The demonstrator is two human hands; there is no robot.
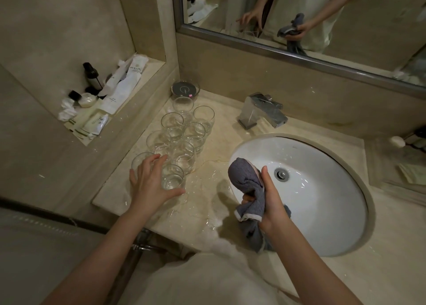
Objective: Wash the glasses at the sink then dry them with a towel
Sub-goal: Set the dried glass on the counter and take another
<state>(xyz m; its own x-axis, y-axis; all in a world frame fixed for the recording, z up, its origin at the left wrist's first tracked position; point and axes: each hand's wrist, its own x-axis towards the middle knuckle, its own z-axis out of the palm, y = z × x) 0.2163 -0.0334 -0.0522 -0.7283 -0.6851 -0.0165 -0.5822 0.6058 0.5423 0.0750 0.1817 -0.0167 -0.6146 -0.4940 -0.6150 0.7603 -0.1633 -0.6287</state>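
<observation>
Left hand spread, fingers extended; right hand fisted, thumb up.

The room is dim and warm-toned, the white sink basin the brightest thing, with soft glints on the wet marble counter. Wide-angle bending curves the mirror frame and edges; the lower foreground is blurred.
</observation>
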